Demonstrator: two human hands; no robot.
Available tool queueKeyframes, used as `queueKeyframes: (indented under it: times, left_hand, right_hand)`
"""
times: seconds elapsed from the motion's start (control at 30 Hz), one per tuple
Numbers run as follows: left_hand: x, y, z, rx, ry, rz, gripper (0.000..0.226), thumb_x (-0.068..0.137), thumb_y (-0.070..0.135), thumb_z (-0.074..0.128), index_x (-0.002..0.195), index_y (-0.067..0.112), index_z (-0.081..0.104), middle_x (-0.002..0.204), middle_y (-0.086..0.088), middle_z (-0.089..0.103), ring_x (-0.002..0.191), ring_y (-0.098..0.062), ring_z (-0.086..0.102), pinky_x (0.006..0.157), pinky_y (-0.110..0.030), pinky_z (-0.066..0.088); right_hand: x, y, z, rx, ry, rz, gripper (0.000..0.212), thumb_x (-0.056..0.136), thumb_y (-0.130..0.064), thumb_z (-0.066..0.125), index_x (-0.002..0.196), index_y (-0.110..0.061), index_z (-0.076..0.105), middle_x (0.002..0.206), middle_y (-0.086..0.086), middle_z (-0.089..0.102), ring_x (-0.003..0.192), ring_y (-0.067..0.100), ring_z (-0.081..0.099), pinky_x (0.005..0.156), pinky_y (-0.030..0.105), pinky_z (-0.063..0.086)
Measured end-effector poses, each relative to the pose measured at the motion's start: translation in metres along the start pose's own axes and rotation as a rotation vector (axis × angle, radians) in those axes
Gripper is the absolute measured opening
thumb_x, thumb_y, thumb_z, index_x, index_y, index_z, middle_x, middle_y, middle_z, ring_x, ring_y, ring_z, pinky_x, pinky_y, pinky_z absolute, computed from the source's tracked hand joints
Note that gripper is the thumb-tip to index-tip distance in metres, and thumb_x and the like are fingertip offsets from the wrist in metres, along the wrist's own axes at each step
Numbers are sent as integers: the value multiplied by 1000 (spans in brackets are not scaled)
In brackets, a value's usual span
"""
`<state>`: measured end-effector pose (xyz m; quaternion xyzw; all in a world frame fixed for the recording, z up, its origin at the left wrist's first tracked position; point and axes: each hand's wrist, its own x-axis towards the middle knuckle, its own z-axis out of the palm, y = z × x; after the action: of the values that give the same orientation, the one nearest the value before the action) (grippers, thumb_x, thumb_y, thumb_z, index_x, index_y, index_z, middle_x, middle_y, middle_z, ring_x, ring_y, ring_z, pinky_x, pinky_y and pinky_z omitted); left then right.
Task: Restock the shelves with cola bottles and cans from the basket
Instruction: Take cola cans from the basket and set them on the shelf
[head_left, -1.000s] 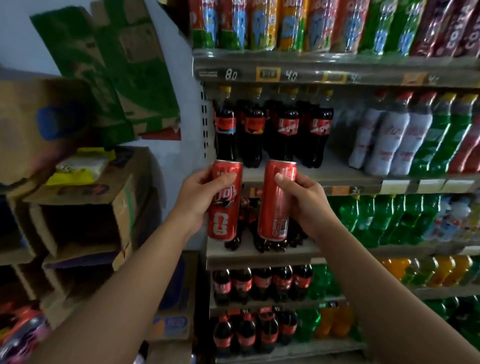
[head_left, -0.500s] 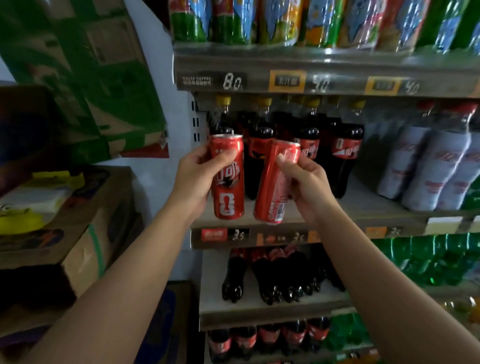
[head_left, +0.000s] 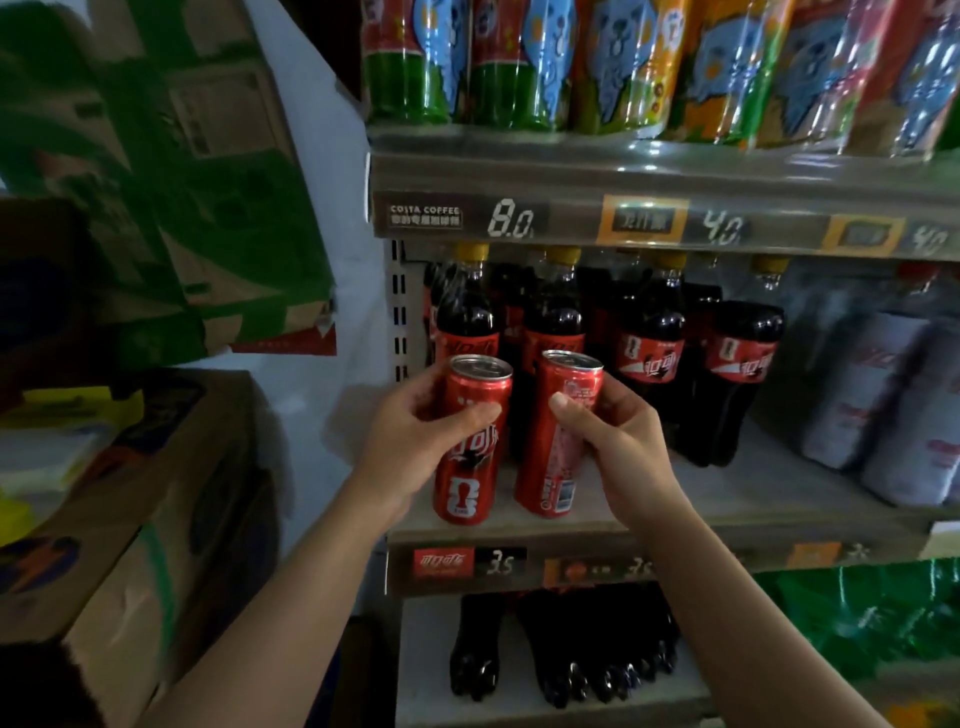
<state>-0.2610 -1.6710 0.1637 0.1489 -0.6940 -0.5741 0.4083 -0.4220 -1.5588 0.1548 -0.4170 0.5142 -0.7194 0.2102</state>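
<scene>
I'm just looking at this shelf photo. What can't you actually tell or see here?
Head view only:
- Basket: out of frame.
- Whether the left can and right can touch the shelf: bases too dim to tell.
- Lower bodies of the front-left cola bottles: hidden by cans, left hand and right hand.
- Top-shelf bottles: caps cut off by upper edge.
- Right-hand price tags: blurred.

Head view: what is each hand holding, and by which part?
The left hand grips the left can around its upper half, thumb across the front. The right hand grips the right can around its upper half too.
</scene>
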Motion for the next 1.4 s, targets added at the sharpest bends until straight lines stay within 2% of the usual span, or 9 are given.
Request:
queueKeyframes:
  times: [0.23,0.43,0.57,0.7,0.8,0.9,1.1,1.3,1.4]
  left_hand:
    - [-8,-8,2,-23,89,-17,47,67,27,76,110,39,61,104,18,72,96,3,66,78,-21,49]
    - [-18,-17,6,-38,113,-8,62,64,33,84,120,37,57,113,14,70,105,-4,66,80,-23,52]
    - [-25,-24,9,-5,163,-18,77,57,47,81,128,33,55,117,12,68,109,-7,64,89,-31,52]
    - [-32,-26,12,24,174,-38,67,63,37,82,124,31,57,112,12,70,103,-5,66,88,-33,53]
    - [-33,-26,12,25,186,-46,69,61,41,85,123,34,58,111,11,70,101,-7,67,84,-33,54]
    - [-34,-26,13,19,194,-46,71,57,45,84,122,34,58,111,11,71,101,-8,68,83,-33,53]
    - [-33,-27,12,15,195,-60,78,53,49,83,125,33,58,114,8,70,105,-14,67,88,-40,54]
    - [-34,-27,12,25,193,-48,71,58,44,85,123,34,59,111,12,70,103,-10,68,85,-36,54]
    - [-33,-27,12,30,188,-52,67,61,43,85,122,36,58,110,14,70,103,-9,67,85,-35,54]
  right_hand:
    - [-2,1,-2,-82,-7,-57,33,77,-12,76,108,-20,67,92,-3,75,88,9,70,73,21,54]
    - [-14,15,4,-209,70,-54,67,68,-28,84,128,-27,53,107,-8,70,100,5,66,88,31,53]
    - [-19,18,-2,-277,46,-30,66,68,-31,84,126,-33,51,108,-11,68,100,1,65,89,31,54]
    - [-24,15,-15,-426,-72,43,66,72,-28,83,127,-33,47,108,-15,65,99,-1,62,91,30,54]
    - [-26,12,-10,-575,-9,-23,65,68,-35,84,122,-31,49,101,-19,61,91,-5,58,76,14,47]
    - [-29,18,-4,-708,120,-83,72,61,-50,83,121,-29,50,109,-13,52,100,5,52,83,23,44]
    - [-27,20,-16,-565,-107,46,66,70,-41,80,125,-31,46,113,-14,62,103,7,61,90,32,54]
    - [-28,28,-9,-644,10,-12,78,51,-64,81,112,-42,38,111,-17,56,102,5,56,87,32,53]
    - [-28,22,-17,-532,-126,43,72,65,-52,80,124,-37,40,114,-17,58,105,2,57,86,25,51]
